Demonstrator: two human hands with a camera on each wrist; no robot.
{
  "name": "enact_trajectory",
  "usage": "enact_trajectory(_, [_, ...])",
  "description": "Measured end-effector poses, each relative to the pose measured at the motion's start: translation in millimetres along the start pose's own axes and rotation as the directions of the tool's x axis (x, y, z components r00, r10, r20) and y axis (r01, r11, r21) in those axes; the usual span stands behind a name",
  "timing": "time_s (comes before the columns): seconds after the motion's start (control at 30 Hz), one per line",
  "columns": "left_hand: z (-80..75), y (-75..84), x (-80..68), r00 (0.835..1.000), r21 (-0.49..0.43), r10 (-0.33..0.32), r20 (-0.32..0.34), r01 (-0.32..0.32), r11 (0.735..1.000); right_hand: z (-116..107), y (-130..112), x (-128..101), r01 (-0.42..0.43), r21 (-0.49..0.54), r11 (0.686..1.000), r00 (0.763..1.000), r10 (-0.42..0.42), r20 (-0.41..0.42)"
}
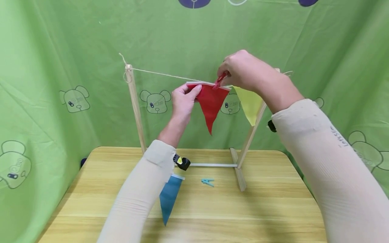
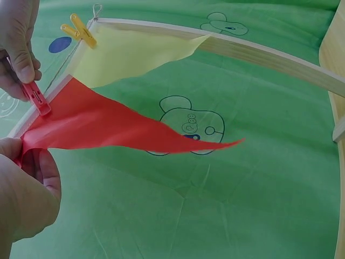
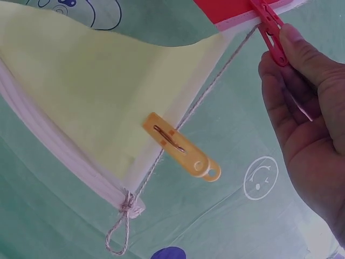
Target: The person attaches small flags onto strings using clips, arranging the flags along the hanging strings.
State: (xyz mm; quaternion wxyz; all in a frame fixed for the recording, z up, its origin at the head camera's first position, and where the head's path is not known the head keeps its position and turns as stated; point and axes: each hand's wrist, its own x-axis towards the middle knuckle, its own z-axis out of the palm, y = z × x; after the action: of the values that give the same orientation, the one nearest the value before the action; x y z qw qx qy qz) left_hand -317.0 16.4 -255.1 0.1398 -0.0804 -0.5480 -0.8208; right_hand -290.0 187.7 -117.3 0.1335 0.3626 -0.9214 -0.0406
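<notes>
A red triangular flag [image 1: 210, 101] hangs point down at the string [image 1: 164, 73]. My left hand [image 1: 183, 101] pinches its top left corner, thumb in front. With thumb and fingers my right hand [image 1: 243, 72] grips a red clothespin [image 2: 36, 98], whose jaws lie over the flag's white top edge and the string. Beside it on the right hangs a yellow flag [image 1: 248, 104], fixed to the string by a yellow clothespin [image 3: 180, 145], best seen in the right wrist view. The right forearm covers part of the yellow flag in the head view.
Two wooden posts, left [image 1: 135, 108] and right [image 1: 250, 136], hold the string's ends and stand on the wooden table [image 1: 267, 202]. A blue flag [image 1: 171, 197], partly behind the left sleeve, and a blue clothespin [image 1: 208, 182] lie there. A green curtain [image 1: 100, 40] surrounds the table.
</notes>
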Motion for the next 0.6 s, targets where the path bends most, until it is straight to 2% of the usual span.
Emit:
enact_trajectory(0.37, [-0.2,2.0,1.0,1.000,-0.030,-0.020,-0.001,0.020,0.999,1.3,-2.0,2.7,-0.071,0.058,0.996,0.997,0.069,0.040])
enact_trajectory(0.6, [-2.8,1.3,3.1,1.000,-0.022,-0.028,0.014,0.028,0.999,4.9,-2.5,3.9,-0.099,0.076,0.992,0.995,0.097,0.037])
